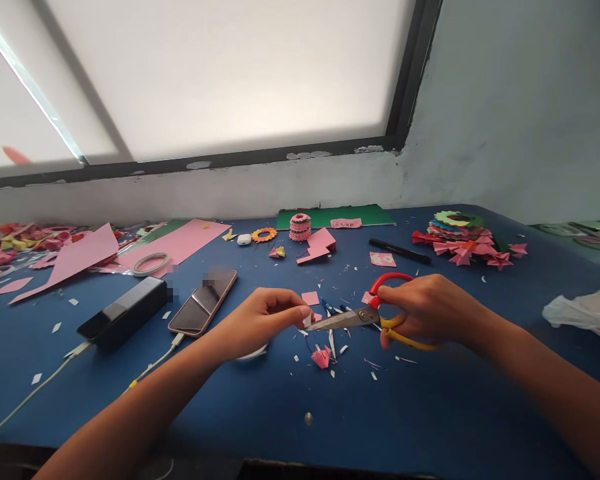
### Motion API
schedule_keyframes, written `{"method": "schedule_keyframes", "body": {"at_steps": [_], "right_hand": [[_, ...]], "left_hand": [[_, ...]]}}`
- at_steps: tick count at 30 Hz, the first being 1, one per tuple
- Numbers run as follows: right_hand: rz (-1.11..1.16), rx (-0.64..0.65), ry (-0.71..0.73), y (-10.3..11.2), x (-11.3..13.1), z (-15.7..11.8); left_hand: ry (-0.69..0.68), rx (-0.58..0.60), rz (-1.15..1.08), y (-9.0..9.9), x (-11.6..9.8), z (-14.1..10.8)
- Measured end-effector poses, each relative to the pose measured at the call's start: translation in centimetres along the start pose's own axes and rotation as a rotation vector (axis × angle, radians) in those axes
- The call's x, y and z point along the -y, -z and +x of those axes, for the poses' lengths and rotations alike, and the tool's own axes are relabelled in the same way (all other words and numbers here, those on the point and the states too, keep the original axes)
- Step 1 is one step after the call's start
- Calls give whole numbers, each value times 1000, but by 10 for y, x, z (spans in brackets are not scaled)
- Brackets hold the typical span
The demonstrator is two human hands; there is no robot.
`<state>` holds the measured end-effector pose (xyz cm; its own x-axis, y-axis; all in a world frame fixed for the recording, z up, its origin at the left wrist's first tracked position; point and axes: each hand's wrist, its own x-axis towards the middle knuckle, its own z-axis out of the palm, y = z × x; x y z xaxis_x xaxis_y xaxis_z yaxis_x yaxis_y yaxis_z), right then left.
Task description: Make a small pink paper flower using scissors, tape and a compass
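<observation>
My right hand [427, 303] is closed around the handles of a pair of scissors [347, 319], one handle red and the other yellow. Their blades point left, with the tips at my left fingertips. My left hand [267, 317] pinches a small white piece [307, 320], perhaps paper or tape; most of it is hidden by the fingers. Just below the blades lies a folded pink paper shape [322, 357]. Small pink paper squares [310, 298], a blue-handled tool [327, 307] and white scraps lie around the blades.
To the left are a smartphone [204, 303] and a black power bank [125, 310], both with cables. Behind them sit a tape roll [151, 264] and pink paper sheets [185, 243]. A black pen [400, 251] and stacked paper flowers [460, 240] are at the right, near a plastic bag [585, 310].
</observation>
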<state>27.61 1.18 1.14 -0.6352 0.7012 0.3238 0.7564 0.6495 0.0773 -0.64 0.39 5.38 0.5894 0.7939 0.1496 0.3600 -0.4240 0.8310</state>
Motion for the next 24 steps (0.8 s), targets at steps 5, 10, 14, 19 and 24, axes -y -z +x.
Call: {"method": "schedule_keyframes", "body": {"at_steps": [5, 10, 14, 19, 24], "right_hand": [[-11, 53, -30, 2, -1, 1], [-117, 139, -272, -2, -4, 4], [-95, 164, -536, -14, -18, 4], [99, 149, -466, -25, -38, 2], [191, 42, -406, -19, -31, 6]], "left_hand": [[2, -76, -54, -2, 2, 0], [59, -149, -135, 0, 6, 3], [140, -69, -190, -1, 4, 4], [213, 0, -192, -5, 1, 2], [273, 98, -205, -8, 2, 2]]}}
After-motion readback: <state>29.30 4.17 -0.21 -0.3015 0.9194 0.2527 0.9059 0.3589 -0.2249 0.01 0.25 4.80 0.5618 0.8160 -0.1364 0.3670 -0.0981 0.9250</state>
